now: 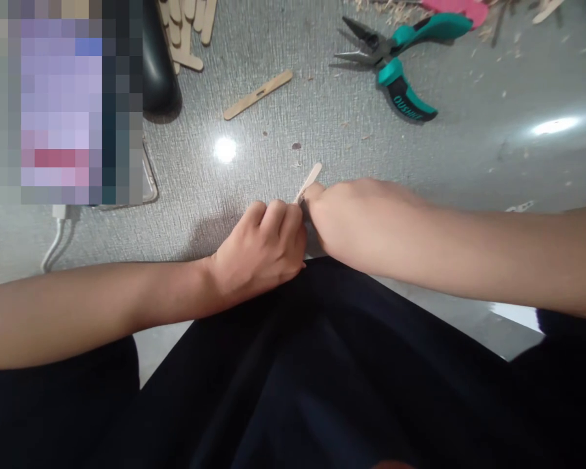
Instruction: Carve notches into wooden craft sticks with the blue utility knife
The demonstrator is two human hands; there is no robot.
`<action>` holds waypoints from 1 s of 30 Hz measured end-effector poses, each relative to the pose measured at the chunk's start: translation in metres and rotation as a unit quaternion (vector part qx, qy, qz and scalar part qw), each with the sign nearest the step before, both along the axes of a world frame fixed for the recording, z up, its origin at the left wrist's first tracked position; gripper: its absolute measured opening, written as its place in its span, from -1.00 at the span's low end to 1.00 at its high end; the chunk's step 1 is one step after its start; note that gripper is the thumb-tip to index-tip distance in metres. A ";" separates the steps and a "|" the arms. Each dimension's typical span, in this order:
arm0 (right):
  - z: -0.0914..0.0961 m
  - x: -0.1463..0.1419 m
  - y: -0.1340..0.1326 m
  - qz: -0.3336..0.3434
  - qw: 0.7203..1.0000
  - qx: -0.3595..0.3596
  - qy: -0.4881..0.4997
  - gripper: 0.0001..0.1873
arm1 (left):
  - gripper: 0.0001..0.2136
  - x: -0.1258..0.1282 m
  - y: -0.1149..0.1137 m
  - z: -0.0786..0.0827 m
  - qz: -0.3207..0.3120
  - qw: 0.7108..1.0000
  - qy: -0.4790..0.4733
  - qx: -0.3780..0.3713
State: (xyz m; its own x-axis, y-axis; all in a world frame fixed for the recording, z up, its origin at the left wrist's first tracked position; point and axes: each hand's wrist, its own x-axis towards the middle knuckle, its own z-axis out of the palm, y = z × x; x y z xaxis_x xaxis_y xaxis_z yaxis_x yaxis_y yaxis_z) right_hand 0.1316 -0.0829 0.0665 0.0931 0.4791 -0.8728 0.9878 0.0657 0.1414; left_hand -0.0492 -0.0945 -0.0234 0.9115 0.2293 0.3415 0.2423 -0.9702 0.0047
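My left hand [264, 244] and my right hand [356, 218] meet at the middle of the view, just above my dark-clothed lap. Both are closed, fingers curled, around one thin wooden craft stick [309, 180]. Its pale rounded end pokes up and to the right from between the two hands. The rest of the stick is hidden inside my fingers.
Teal-handled long-nose pliers [395, 62] lie open at the upper right on the grey textured floor [469, 150]. A notched wooden stick [258, 94] lies loose above my hands. Several sticks [188, 32] are piled at the top beside a black object [159, 71]. Wood shavings and a pink item [456, 8] sit at the top right. A white cable [56, 238] runs at the left.
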 end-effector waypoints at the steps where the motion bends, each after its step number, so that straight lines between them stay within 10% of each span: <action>1: 0.000 0.001 -0.001 0.002 1.000 0.007 0.005 -0.58 | -0.75 0.000 0.002 -0.001 -0.003 1.000 -0.001 -0.004; 6: -0.003 0.014 -0.011 0.027 0.994 0.089 0.056 -0.64 | -0.64 0.001 0.025 -0.002 0.038 0.983 -0.020 -0.179; 14: 0.000 0.025 -0.024 0.105 0.944 0.308 0.061 -0.60 | -0.78 0.012 0.049 0.003 0.172 0.797 -0.180 -0.550; 23: -0.026 0.040 -0.009 0.099 0.887 0.421 0.162 -0.60 | -0.58 0.006 0.049 0.013 0.169 0.785 -0.199 -0.563; 30: -0.041 0.059 -0.004 -0.086 0.816 0.380 0.427 -0.71 | -0.63 0.006 0.050 0.016 0.162 0.773 -0.226 -0.571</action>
